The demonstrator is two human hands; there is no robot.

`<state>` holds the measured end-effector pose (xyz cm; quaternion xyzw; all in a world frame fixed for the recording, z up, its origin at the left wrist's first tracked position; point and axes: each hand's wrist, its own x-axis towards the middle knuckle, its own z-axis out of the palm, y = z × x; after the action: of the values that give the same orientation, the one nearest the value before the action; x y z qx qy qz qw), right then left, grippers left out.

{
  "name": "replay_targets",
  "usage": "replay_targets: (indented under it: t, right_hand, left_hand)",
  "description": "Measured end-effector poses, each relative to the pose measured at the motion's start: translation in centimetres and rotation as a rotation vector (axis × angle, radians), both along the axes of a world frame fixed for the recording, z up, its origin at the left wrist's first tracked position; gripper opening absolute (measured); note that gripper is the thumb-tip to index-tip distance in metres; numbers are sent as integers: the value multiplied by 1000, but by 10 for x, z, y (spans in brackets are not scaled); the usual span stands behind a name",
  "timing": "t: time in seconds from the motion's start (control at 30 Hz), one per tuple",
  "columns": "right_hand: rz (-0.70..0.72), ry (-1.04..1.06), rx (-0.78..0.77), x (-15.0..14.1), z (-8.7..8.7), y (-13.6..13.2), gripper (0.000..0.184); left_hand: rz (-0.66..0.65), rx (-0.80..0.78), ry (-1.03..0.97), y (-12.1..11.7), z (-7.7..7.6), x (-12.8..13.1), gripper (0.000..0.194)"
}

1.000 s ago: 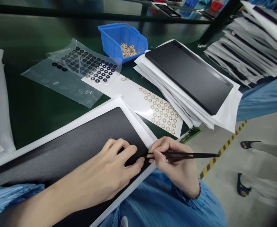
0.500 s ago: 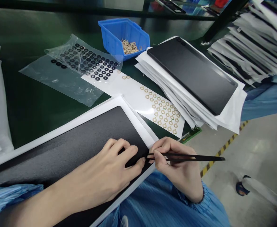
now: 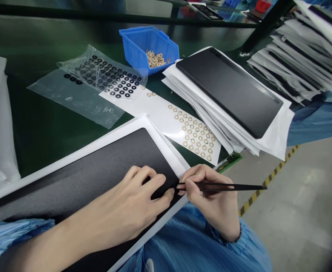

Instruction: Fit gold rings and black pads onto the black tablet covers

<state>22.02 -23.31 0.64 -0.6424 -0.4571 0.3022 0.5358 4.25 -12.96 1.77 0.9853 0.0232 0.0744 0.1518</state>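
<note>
A large black tablet-like panel (image 3: pixel 92 172) with rounded corners lies on white wrapping (image 3: pixel 69 160) in front of me. My left hand (image 3: pixel 142 198) rests on it near its right end, fingers bent and apart, fingertips down on the surface; the thumb tip is at the edge. Pinched in my right hand (image 3: pixel 211 200) is a pair of slim black tweezers (image 3: pixel 248 187), their long end out to the right. Their tips reach the panel's edge beside my left thumb. Whether anything is between the tips is too small to tell.
Beyond the panel lies a white sheet of small tan rings (image 3: pixel 192 132), with a clear plastic sheet of black rings (image 3: pixel 123 81). A blue bin (image 3: pixel 134 49) holds loose tan pieces. Another black panel (image 3: pixel 231 92) tops a stack of wrapping; more wrapped stacks (image 3: pixel 298 56) stand right.
The view has shifted slightly. The tweezers' far end tilts a little; both hands keep their places at the panel's edge. The walking person's feet have gone from view at right.
</note>
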Motion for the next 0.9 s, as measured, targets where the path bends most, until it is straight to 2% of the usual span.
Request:
replay_targets:
  t: [0.33,0.47,0.6,0.73,0.9]
  right_hand:
    - [91,-76,-50,6,6,4,16]
    - [143,-14,-45,11,4,4,18]
    - [141,112,13,14,-3,1,13]
    - [126,33,73,17,-6,-2,6]
    - [138,-21,116,18,-7,-3,10]
  left_hand:
    - [4,2,5,-1,0,0,33]
    - [8,3,17,0,0,1,34]
    - [3,0,6,0,1,1,37]
    - [2,-17,7,0,1,0,35]
    - [-1,-19,16,0,2,1,36]
